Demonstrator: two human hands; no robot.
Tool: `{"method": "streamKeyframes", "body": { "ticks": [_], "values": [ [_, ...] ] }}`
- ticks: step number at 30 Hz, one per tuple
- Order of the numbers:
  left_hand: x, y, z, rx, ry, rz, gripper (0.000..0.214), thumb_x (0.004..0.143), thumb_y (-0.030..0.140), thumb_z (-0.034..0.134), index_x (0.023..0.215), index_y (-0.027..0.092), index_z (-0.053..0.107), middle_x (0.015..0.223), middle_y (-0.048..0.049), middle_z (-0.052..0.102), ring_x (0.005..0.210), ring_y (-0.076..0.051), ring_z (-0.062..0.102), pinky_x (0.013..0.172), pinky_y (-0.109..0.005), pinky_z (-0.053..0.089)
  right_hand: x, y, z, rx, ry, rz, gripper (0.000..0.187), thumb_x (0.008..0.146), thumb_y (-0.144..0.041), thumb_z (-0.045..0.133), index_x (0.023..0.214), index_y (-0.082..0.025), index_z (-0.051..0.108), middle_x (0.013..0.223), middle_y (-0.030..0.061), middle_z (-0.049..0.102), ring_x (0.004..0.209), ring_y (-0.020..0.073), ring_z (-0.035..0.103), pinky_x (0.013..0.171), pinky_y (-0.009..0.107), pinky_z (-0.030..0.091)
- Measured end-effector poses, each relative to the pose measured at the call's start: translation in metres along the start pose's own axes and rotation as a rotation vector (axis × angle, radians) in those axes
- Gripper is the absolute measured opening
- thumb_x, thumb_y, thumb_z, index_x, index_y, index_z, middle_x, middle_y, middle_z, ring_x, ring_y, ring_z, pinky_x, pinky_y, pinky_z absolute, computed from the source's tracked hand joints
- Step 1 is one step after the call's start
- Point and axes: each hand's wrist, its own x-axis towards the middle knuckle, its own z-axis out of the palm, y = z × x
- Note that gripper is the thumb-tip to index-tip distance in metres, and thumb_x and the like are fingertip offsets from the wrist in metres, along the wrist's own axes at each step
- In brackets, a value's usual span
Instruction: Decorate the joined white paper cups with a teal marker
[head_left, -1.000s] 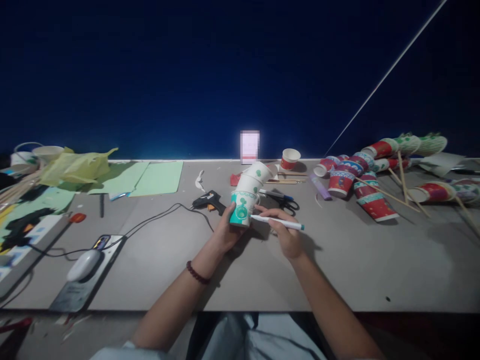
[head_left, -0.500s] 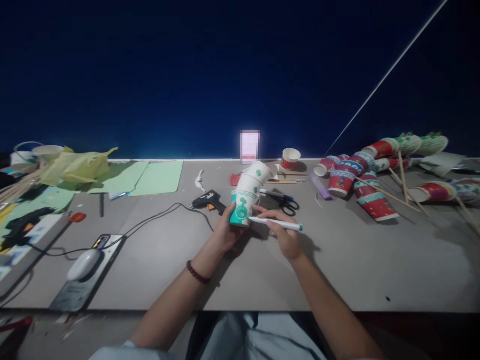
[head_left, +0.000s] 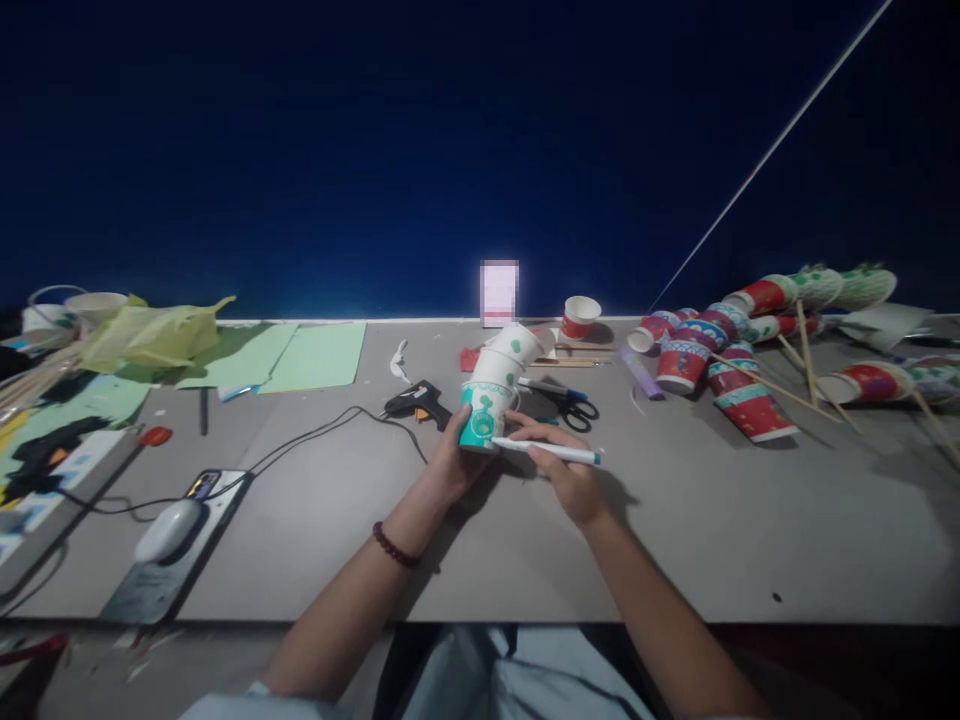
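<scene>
Wrapped round the lower end of a tilted stack of white paper cups point(head_left: 501, 368) is my left hand point(head_left: 452, 462). The lowest cup is partly coloured teal, with a round green emblem and a scalloped line near its rim. My right hand point(head_left: 574, 475) grips a white marker pen point(head_left: 551, 452) with a teal end. The pen's tip touches the lowest cup, beside the emblem. Behind the cups lie a black glue gun point(head_left: 420, 400) on the left and dark scissors point(head_left: 576, 408) on the right.
Joined red and patterned paper cups point(head_left: 694, 350) with wooden sticks lie at the right. A red cup point(head_left: 582, 317) stands at the back. Left are green paper sheets point(head_left: 315, 357), a yellow plastic bag point(head_left: 154, 335), a phone point(head_left: 180, 545), a power strip point(head_left: 60, 500) and a black cable.
The marker's tip has shifted slightly left and down on the lowest cup, my right hand moving with it. My left hand and the cups stay nearly still.
</scene>
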Motion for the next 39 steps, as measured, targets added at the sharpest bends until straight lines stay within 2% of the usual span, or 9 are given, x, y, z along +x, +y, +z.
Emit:
{"method": "streamKeyframes", "body": {
  "ticks": [8, 12, 18, 26, 29, 39],
  "values": [
    [-0.0005, -0.0007, 0.0005, -0.016, -0.018, 0.009, 0.034, 0.084, 0.04, 0.061, 0.1, 0.011, 0.068, 0.092, -0.0092, 0.073, 0.079, -0.019, 0.067, 0.076, -0.03, 0.051, -0.0005, 0.0017, 0.0004, -0.032, -0.025, -0.024, 0.018, 0.085, -0.034, 0.062, 0.092, -0.025, 0.076, 0.121, 0.0069, 0.071, 0.122, 0.0284, 0.06, 0.104, 0.043, 0.044],
    [-0.0006, -0.0009, 0.0011, -0.01, -0.036, 0.01, 0.035, 0.085, 0.04, 0.06, 0.1, 0.01, 0.068, 0.091, -0.0101, 0.073, 0.079, -0.02, 0.067, 0.075, -0.031, 0.052, 0.0001, 0.0013, 0.0002, -0.03, 0.01, -0.022, 0.018, 0.084, -0.034, 0.063, 0.089, -0.024, 0.076, 0.116, 0.008, 0.074, 0.12, 0.0291, 0.062, 0.103, 0.044, 0.045],
    [-0.0002, -0.0006, -0.0005, -0.002, 0.011, 0.006, 0.034, 0.084, 0.04, 0.061, 0.097, 0.01, 0.068, 0.084, -0.0085, 0.071, 0.071, -0.018, 0.066, 0.069, -0.029, 0.051, 0.0002, 0.0, -0.0003, -0.037, 0.055, 0.007, 0.016, 0.081, -0.03, 0.062, 0.086, -0.025, 0.076, 0.113, 0.0052, 0.075, 0.114, 0.0287, 0.066, 0.101, 0.044, 0.047],
    [-0.0026, 0.0024, 0.0037, -0.029, 0.087, -0.018, 0.026, 0.085, 0.036, 0.059, 0.096, 0.013, 0.067, 0.083, -0.0066, 0.071, 0.068, -0.018, 0.065, 0.065, -0.029, 0.051, 0.0015, -0.0032, 0.0018, -0.019, 0.123, 0.017, 0.013, 0.078, -0.024, 0.06, 0.08, -0.025, 0.074, 0.106, 0.0039, 0.077, 0.107, 0.0272, 0.069, 0.097, 0.041, 0.05],
    [-0.0032, 0.0028, 0.0047, -0.035, 0.078, -0.032, 0.027, 0.085, 0.037, 0.059, 0.096, 0.013, 0.067, 0.084, -0.0071, 0.072, 0.068, -0.018, 0.065, 0.063, -0.029, 0.051, 0.0017, -0.0025, 0.002, -0.011, 0.148, 0.03, 0.013, 0.078, -0.024, 0.06, 0.08, -0.025, 0.073, 0.105, 0.0036, 0.078, 0.107, 0.0269, 0.069, 0.097, 0.041, 0.05],
    [-0.0044, 0.0025, 0.0067, -0.012, 0.116, -0.022, 0.026, 0.085, 0.036, 0.059, 0.097, 0.014, 0.065, 0.084, -0.0065, 0.07, 0.07, -0.018, 0.064, 0.064, -0.029, 0.05, 0.0009, -0.0028, 0.0006, 0.001, 0.128, 0.042, 0.013, 0.079, -0.025, 0.06, 0.081, -0.025, 0.073, 0.106, 0.0031, 0.077, 0.107, 0.026, 0.069, 0.097, 0.04, 0.049]
  ]
}}
